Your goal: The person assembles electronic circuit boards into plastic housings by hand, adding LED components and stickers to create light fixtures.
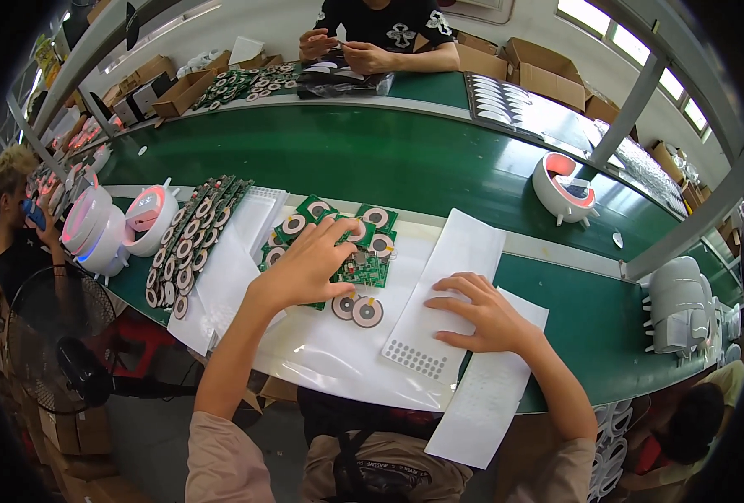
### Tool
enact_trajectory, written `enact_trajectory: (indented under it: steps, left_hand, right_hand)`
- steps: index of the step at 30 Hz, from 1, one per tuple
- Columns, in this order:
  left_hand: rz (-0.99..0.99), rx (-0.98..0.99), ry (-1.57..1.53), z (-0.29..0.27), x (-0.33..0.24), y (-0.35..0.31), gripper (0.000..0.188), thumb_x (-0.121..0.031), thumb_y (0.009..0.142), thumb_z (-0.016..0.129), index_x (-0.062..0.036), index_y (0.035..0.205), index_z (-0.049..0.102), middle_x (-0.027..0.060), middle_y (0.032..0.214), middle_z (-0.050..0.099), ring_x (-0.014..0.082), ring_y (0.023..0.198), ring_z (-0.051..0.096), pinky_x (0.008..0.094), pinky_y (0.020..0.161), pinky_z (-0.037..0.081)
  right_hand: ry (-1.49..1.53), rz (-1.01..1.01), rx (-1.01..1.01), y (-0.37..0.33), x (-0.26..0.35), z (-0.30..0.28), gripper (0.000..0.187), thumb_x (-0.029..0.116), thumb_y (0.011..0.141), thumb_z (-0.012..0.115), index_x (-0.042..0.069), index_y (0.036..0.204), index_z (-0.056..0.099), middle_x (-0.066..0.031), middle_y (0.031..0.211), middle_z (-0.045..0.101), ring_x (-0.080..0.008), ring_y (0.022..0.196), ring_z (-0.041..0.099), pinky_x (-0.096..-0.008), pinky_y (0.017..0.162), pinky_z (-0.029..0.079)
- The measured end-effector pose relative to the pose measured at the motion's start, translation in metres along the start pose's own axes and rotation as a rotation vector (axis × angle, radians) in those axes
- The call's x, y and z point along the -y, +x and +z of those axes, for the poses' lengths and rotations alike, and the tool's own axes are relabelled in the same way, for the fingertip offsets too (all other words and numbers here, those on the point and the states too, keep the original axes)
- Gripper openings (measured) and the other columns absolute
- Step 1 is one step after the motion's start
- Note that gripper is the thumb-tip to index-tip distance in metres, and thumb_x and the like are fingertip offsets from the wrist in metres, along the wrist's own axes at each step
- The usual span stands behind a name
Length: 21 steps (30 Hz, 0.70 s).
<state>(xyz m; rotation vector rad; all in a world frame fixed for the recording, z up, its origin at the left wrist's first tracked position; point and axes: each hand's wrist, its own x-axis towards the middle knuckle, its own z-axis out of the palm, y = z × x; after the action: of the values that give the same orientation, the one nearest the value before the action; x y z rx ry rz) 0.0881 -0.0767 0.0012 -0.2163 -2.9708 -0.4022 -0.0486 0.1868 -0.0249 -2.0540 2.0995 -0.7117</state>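
The person's left hand (309, 258) spreads wide over clustered green circuit boards (374, 272), while the right hand (483, 317), fingers loosely apart, lies on a white sheet (463, 247).

The scene is being brightly and evenly lit, while white glow is being admitted by the windows (624, 42) at upper right. Glare is being thrown back by the glossy white mat (330, 369), soft reflections by the green belt (322, 138). Straight edges are being bowed toward the blackened rim.
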Motion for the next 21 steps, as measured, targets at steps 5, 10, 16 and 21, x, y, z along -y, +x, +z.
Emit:
enact_trajectory:
  steps: [5,10,16,21]
  left_hand:
    - [-0.001,-0.107,-0.094,-0.010,-0.009,0.000,0.039,-0.018,0.062,0.077,-0.0012,0.093,0.061,0.0074,0.116,0.047,0.0258,0.109,0.044,0.0366,0.092,0.038]
    - [0.068,-0.343,-0.335,-0.003,-0.045,0.012,0.044,-0.017,0.065,0.076,-0.0010,0.100,0.056,0.0103,0.107,0.052,0.0270,0.097,0.054,0.0339,0.082,0.046]
    - [0.090,-0.449,-0.464,0.042,-0.083,0.064,0.043,-0.018,0.070,0.073,0.0029,0.102,0.052,0.0135,0.105,0.051,0.0256,0.085,0.058,0.0317,0.071,0.048]
    - [-0.037,-0.556,-0.640,0.059,-0.074,0.083,0.045,-0.018,0.072,0.072,0.0034,0.105,0.050,0.0124,0.099,0.054,0.0201,0.071,0.053,0.0295,0.062,0.046]
  right_hand:
    - [0.015,0.007,0.004,-0.002,-0.003,-0.002,0.037,0.026,0.075,0.069,0.012,0.108,0.059,-0.0104,0.115,0.050,-0.0288,0.111,0.045,-0.0401,0.096,0.035]
    - [0.601,0.141,-0.089,-0.001,-0.001,-0.017,0.047,0.020,0.074,0.069,0.003,0.114,0.053,-0.0128,0.121,0.049,-0.0252,0.113,0.048,-0.0384,0.096,0.038]
    - [1.155,0.330,-0.102,-0.015,-0.018,-0.018,0.033,0.005,0.085,0.055,-0.006,0.115,0.046,-0.0166,0.095,0.061,-0.0210,0.079,0.063,-0.0313,0.072,0.051]
    - [1.199,0.509,-0.561,-0.011,-0.023,-0.019,0.021,0.007,0.088,0.052,-0.004,0.105,0.052,-0.0124,0.090,0.061,-0.0182,0.076,0.062,-0.0312,0.069,0.052]
